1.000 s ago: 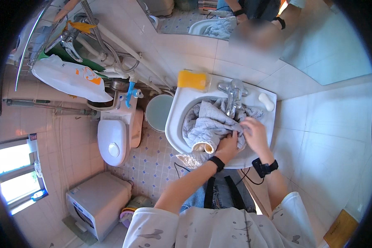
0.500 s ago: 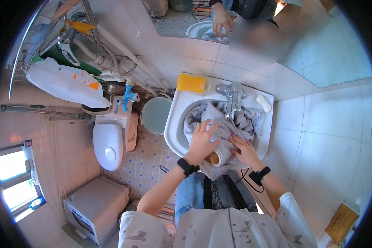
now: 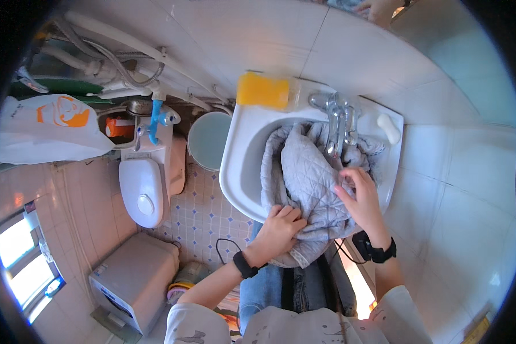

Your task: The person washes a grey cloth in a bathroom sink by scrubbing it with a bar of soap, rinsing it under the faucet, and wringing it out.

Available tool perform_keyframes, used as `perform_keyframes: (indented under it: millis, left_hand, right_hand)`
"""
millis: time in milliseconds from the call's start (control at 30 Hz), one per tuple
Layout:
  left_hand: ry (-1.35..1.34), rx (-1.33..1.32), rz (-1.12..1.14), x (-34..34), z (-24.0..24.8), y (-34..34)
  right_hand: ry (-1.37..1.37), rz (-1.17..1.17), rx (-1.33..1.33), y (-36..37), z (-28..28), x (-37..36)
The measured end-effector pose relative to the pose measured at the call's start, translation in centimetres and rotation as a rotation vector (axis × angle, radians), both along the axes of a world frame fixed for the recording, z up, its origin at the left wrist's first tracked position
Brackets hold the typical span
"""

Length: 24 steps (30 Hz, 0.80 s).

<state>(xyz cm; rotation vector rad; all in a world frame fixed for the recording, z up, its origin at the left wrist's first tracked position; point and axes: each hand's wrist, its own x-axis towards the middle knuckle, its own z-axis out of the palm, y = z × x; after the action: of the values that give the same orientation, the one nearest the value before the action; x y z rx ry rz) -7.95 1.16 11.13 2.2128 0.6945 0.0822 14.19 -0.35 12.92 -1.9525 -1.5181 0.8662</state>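
A grey quilted cloth (image 3: 312,172) lies bunched in the white washbasin (image 3: 243,189), its near part hanging over the front rim. My left hand (image 3: 278,234) is closed on the cloth at this near edge, its fingers curled into the folds. On the right side of the cloth, my right hand (image 3: 362,202) is bent with thumb and forefinger apart, the fingertips against the fabric. Above the cloth stands the chrome faucet (image 3: 335,123), its spout reaching over the folds.
On the basin's back left corner sits a yellow sponge-like block (image 3: 264,90); a white rounded object (image 3: 389,128) lies on the right corner. Left of the basin are a water-filled bucket (image 3: 209,140), a toilet (image 3: 141,192) and a boxy grey appliance (image 3: 135,278). A dark cable (image 3: 226,241) loops beside my left forearm.
My left hand has come nearer and closed on the cloth's near edge. My right hand has lifted and moved farther up the cloth. The brown oval object near my left hand is no longer visible.
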Motion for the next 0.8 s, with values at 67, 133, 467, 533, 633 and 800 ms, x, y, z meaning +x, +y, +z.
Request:
perform_keyframes:
  millis: [67,133,467,533,633,800]
  left_hand:
    - [-0.09,0.057,-0.029,-0.1,0.7,0.7]
    - [-0.149,0.045,-0.039,-0.4,1.6,1.6]
    - [-0.237,-0.016,-0.087,-2.3,0.8,0.4]
    - [-0.172,0.036,-0.11,-2.0,1.2,0.4]
    - [-0.131,0.098,-0.114,-1.6,1.0,0.3]
    - [-0.195,0.108,-0.063,-2.7,0.8,0.8]
  right_hand:
    - [-0.111,0.032,-0.014,0.8,-1.5,-0.7]
    - [0.014,-0.019,-0.095,0.4,-2.7,-1.0]
    - [0.118,-0.27,-0.175,-8.0,0.2,-1.5]
    - [0.158,-0.332,-0.149,-9.1,-0.4,-1.4]
    - [0.227,-0.295,-0.171,-8.6,-1.0,-1.0]
    - [0.658,-0.309,-0.423,-4.3,0.2,1.5]
